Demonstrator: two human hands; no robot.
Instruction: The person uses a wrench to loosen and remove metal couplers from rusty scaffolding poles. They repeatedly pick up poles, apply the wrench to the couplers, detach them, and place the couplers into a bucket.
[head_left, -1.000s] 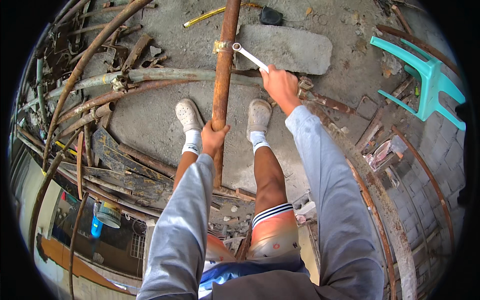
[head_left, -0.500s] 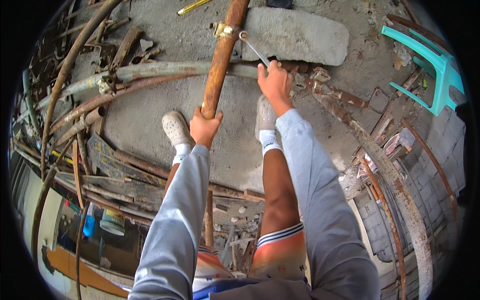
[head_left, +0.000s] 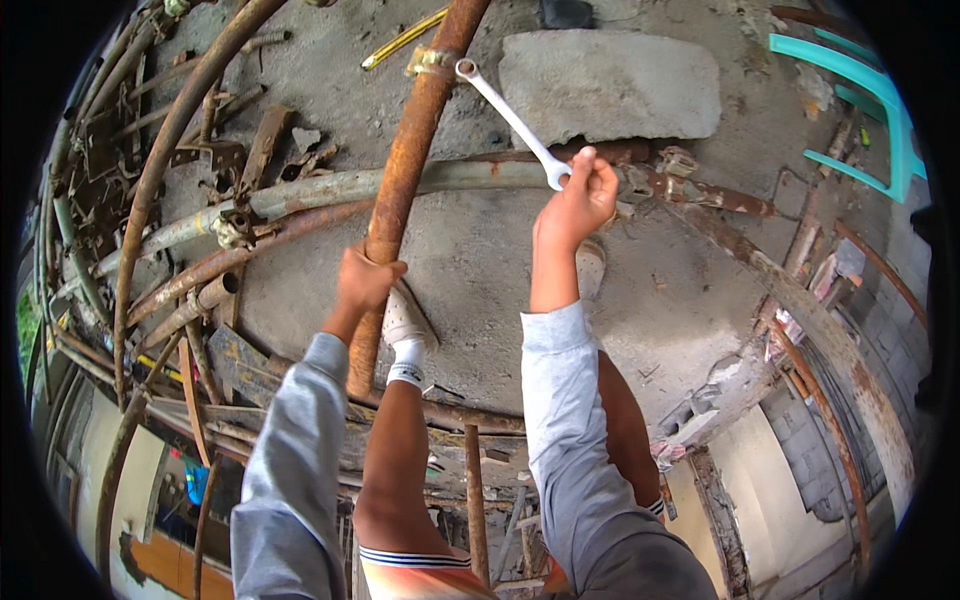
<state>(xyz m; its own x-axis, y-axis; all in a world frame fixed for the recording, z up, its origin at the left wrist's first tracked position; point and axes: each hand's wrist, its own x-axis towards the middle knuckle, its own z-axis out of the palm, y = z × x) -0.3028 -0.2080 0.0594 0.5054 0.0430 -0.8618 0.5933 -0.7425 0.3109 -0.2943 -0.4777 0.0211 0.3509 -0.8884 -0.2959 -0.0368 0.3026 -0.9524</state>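
Observation:
My left hand (head_left: pixel 366 280) is closed around a rusty steel pipe (head_left: pixel 408 165), whose lower end sticks out below my grip beside my leg. Farther up the pipe sits a brass-coloured scaffold clamp (head_left: pixel 430 62). My right hand (head_left: pixel 577 203) pinches the open-jaw end of a silver combination wrench (head_left: pixel 512 118) between thumb and fingers. The wrench slants up to the left, its ring end at the clamp's right side. Whether the ring fits around a nut there I cannot tell.
A long grey pipe (head_left: pixel 300 193) with clamps crosses the ground behind the held pipe. Beyond lie a concrete slab (head_left: pixel 610 85) and a yellow bar (head_left: pixel 403 38). Rusty pipes and scrap (head_left: pixel 215 160) crowd the left. A broken turquoise plastic chair (head_left: pixel 893 120) lies right.
The held pipe leans more, and its lower end now shows below my left hand. My right hand has turned and lies farther from the clamp, so more of the wrench shows. My feet have shifted.

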